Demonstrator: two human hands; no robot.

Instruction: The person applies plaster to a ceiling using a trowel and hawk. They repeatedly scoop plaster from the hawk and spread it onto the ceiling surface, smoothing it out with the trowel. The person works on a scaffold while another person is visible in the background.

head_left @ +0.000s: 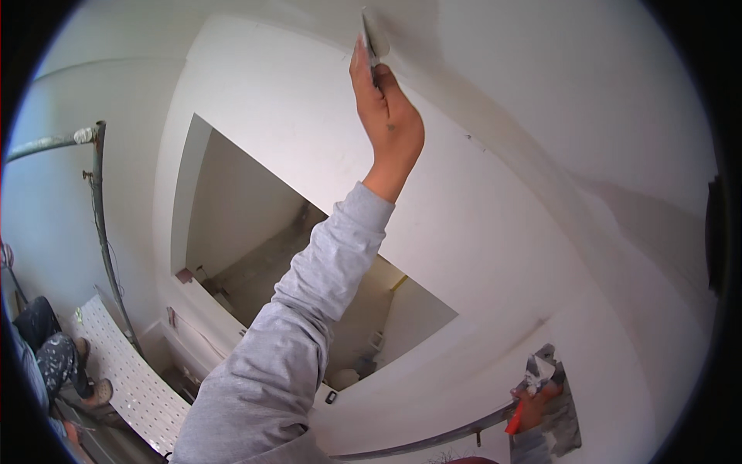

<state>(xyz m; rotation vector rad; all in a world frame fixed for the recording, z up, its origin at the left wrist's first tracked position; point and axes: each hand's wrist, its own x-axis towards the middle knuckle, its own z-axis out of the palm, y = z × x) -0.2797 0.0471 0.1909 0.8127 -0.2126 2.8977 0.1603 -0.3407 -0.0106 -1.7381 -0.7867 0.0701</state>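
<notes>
My left arm, in a grey sleeve, reaches up across the middle. At its end my left hand (386, 116) is closed on a trowel (372, 42), whose thin flat blade shows nearly edge-on against the pale surface above. The fingers lie along one side of it and the thumb on the other. At the lower right, my right hand (535, 410) is closed round a red-handled tool (514, 418). White paste (539, 370) sits in a lump just above this hand. Behind it is a grey, smeared flat board (568, 417); how it is held is hidden.
A rectangular opening (255, 193) cuts through the white wall (495, 255). At the left, another person's legs (66, 363) rest by a perforated metal plank (127, 371), beside a scaffold pole (100, 216). A dark rail (433, 442) curves along the bottom. A small black-and-white object (331, 397) lies near the opening.
</notes>
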